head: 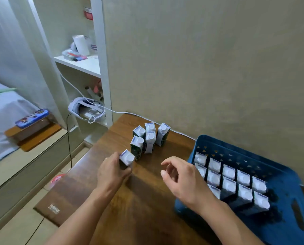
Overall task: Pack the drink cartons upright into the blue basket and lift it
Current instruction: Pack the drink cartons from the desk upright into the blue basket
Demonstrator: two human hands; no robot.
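**Inspector A:** Far left: a bed with a pale grey sheet (4, 110), and a flat blue printed tin (32, 118) on a wooden ledge beside it. Next to the right, a white shelf unit (101, 71) holding a white headset with straps (86, 109); a white cable (123, 113) runs from it along the wall.

**Inspector B:** And on the brown wooden bench (139, 206)?

**Inspector A:** The left hand (110, 172) grips a small white-topped drink carton with a round cap (127, 157); fingers (125, 171) and thumb are curled round its sides. The carton stands on the bench, slightly tilted. Just behind it, a cluster of five matching upright cartons (150, 138) stands near the wall, close together.

**Inspector B:** The right hand (181, 179)?

**Inspector A:** It hovers above the bench between the cluster and the basket. Its fingers are loosely curled and apart, holding nothing.

**Inspector B:** The basket?

**Inspector A:** The blue perforated plastic basket with handle slots (289, 175) sits on the bench at the right, against the wall. The packed cartons (229, 183) stand upright inside it in rows, caps up, filling its left and middle part. Part of the nearest row is hidden by the right wrist, so no exact count is given. The right-hand part of the basket floor shows dark and bare.
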